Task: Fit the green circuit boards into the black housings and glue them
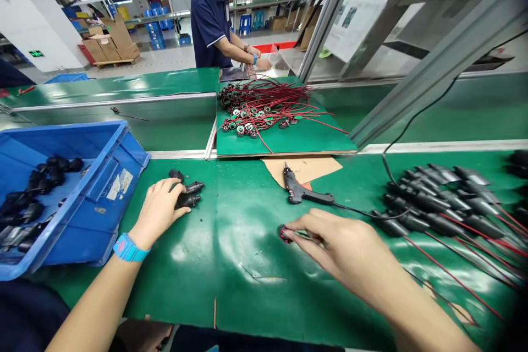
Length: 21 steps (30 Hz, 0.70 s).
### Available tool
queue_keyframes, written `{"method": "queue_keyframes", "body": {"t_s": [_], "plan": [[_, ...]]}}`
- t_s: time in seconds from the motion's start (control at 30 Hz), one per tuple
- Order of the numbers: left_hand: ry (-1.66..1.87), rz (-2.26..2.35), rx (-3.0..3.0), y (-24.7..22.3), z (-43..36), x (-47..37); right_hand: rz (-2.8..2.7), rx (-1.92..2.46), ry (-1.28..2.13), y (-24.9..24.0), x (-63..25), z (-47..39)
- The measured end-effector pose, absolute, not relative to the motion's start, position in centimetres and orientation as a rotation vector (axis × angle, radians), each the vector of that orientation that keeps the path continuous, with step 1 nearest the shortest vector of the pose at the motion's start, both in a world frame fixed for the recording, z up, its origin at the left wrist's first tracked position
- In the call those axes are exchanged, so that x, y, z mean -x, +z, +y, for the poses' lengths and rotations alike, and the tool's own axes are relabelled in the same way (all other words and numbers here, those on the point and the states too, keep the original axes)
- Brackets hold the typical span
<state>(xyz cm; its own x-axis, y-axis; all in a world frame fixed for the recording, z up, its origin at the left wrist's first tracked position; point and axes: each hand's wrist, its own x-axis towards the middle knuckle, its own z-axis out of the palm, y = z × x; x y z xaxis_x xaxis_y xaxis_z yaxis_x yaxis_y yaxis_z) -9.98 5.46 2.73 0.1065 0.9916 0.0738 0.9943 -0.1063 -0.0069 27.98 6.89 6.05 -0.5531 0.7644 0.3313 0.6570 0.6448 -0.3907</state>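
My left hand (pixel 159 206) is closed around black plastic housings (pixel 192 188) lying on the green mat, thumb and fingers on either side. How many it grips is partly hidden by the fingers. Another black piece (pixel 176 174) lies just beyond the fingertips. Over the middle of the mat, my right hand (pixel 330 236) pinches a small round black part with red on it (pixel 284 234) between thumb and fingers. Beyond that hand a black glue gun (pixel 303 190) lies on its side, its nozzle pointing away, partly over a piece of cardboard (pixel 325 168).
A blue bin (pixel 91 220) of black parts stands at left. On a raised green board (pixel 289 143) lies a heap of round parts with red wires (pixel 264 104). Black housings with red wires (pixel 445 203) crowd the right, crossed by the gun's cable. A co-worker (pixel 212 22) stands opposite.
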Motion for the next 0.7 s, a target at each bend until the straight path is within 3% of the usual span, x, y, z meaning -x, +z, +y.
{"method": "queue_keyframes", "body": {"t_s": [0.2,0.5,0.6,0.7], "plan": [[-0.174,-1.983,2.335,2.8,4.6,8.6,-2.335,1.172,0.684,4.0,-25.8,8.9],[-1.637,-2.207,2.596,4.3,5.2,1.9,-2.171,1.160,0.732,3.6,-26.9,8.8],[-1.834,-2.180,2.649,3.4,4.9,-0.4,-2.088,1.162,0.725,4.5,-27.4,8.4],[-1.787,-2.115,2.675,2.0,4.1,-1.7,-1.974,1.153,0.773,5.3,-27.2,7.9]]}}
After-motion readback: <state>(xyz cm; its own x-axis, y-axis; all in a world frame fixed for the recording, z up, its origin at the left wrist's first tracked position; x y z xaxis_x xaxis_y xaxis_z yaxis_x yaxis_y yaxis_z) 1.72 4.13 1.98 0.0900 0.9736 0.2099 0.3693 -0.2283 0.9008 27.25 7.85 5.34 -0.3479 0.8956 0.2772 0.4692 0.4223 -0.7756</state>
